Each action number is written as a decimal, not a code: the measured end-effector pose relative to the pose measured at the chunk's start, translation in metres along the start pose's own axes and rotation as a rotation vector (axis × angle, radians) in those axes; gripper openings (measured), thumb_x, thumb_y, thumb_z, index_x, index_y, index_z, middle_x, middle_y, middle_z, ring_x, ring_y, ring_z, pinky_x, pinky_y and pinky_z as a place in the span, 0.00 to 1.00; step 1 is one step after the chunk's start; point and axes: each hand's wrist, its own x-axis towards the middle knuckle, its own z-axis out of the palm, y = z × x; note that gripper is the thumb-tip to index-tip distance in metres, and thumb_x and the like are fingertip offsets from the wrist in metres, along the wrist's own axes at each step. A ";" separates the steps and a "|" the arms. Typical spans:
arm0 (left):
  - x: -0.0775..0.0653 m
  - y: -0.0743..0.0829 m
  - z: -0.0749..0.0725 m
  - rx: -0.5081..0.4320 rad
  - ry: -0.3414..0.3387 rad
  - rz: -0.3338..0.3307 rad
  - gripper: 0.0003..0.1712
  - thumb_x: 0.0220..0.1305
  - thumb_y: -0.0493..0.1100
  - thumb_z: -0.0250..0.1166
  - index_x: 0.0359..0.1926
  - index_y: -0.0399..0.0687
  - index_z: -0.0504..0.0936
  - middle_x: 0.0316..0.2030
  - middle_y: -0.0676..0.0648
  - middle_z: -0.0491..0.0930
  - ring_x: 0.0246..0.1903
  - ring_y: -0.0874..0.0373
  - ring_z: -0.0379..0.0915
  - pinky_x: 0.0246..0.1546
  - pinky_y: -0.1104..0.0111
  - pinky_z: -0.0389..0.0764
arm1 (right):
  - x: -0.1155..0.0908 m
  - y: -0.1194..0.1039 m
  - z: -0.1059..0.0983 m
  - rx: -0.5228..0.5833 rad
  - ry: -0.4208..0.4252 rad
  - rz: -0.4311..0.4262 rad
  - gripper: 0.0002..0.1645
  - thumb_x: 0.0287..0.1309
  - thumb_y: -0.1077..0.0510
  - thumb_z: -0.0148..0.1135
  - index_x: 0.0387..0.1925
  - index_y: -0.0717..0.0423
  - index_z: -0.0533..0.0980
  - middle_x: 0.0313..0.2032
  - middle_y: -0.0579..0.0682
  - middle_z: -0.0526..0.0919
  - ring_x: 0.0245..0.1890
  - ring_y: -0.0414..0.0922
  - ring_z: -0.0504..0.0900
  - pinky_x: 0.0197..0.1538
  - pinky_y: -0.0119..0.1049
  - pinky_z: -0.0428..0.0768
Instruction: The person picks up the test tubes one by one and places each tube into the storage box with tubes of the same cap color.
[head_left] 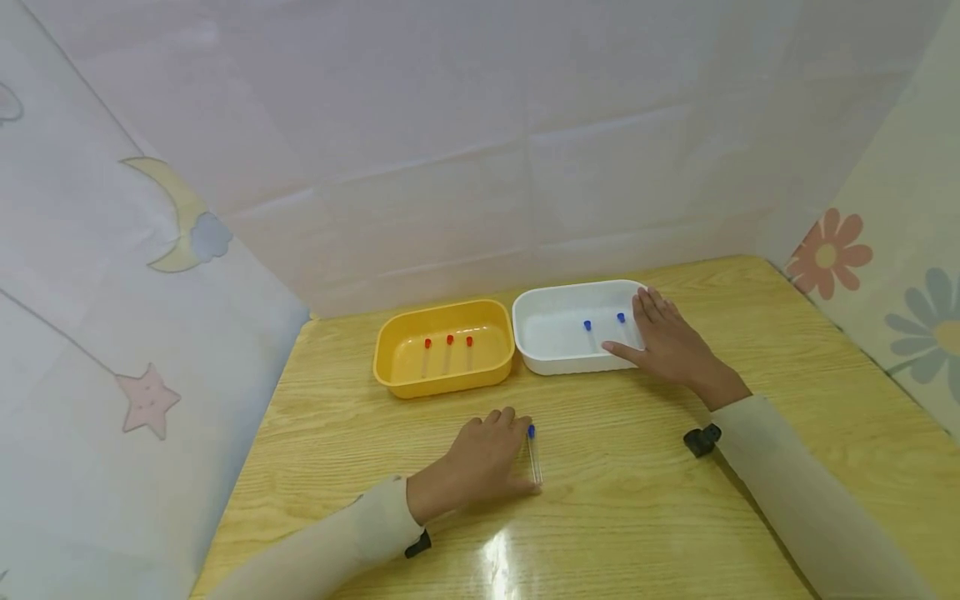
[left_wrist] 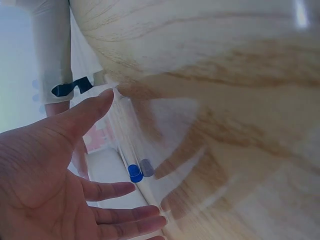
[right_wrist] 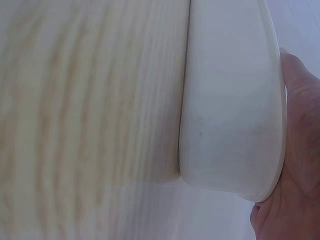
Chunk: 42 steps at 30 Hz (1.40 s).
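My left hand (head_left: 487, 457) spans a clear tube with a blue cap (head_left: 533, 454) on the table. In the left wrist view the thumb tip is right at the tube's bottom end. The index fingertip is close by the blue cap (left_wrist: 135, 173), and the other fingers are stretched out. Over the right end of the white tray (head_left: 551, 364) lies my right hand (head_left: 667, 340), its fingers extended and the thumb across the front rim. Inside that tray are two blue-capped tubes (head_left: 588, 326). The right wrist view shows the tray's outer wall (right_wrist: 230, 110) beside the hand.
A yellow tray (head_left: 450, 386) stands left of the white one, holding three red-capped tubes (head_left: 427, 343). Both trays are near the back of the wooden table (head_left: 322, 433). Cloth walls with printed shapes, such as a moon (head_left: 176, 208), enclose the back and sides.
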 end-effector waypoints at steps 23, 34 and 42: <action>0.005 0.000 0.004 0.038 0.031 0.040 0.51 0.54 0.80 0.64 0.63 0.46 0.74 0.48 0.47 0.75 0.46 0.54 0.73 0.41 0.61 0.81 | 0.001 0.001 -0.001 -0.009 -0.003 -0.001 0.67 0.67 0.23 0.46 0.76 0.76 0.38 0.78 0.70 0.34 0.79 0.63 0.31 0.76 0.59 0.35; 0.006 0.000 0.003 0.086 0.039 0.049 0.53 0.55 0.81 0.61 0.65 0.46 0.73 0.50 0.47 0.75 0.47 0.55 0.74 0.38 0.63 0.81 | 0.002 0.001 -0.003 -0.021 -0.001 -0.011 0.66 0.68 0.24 0.46 0.76 0.77 0.38 0.78 0.71 0.34 0.78 0.63 0.31 0.76 0.59 0.35; 0.006 0.001 0.007 0.055 0.026 0.036 0.52 0.55 0.81 0.61 0.64 0.46 0.74 0.47 0.47 0.74 0.46 0.55 0.73 0.39 0.62 0.81 | 0.001 0.000 -0.002 -0.017 0.002 -0.018 0.67 0.68 0.24 0.47 0.75 0.77 0.40 0.77 0.72 0.35 0.78 0.64 0.33 0.76 0.60 0.36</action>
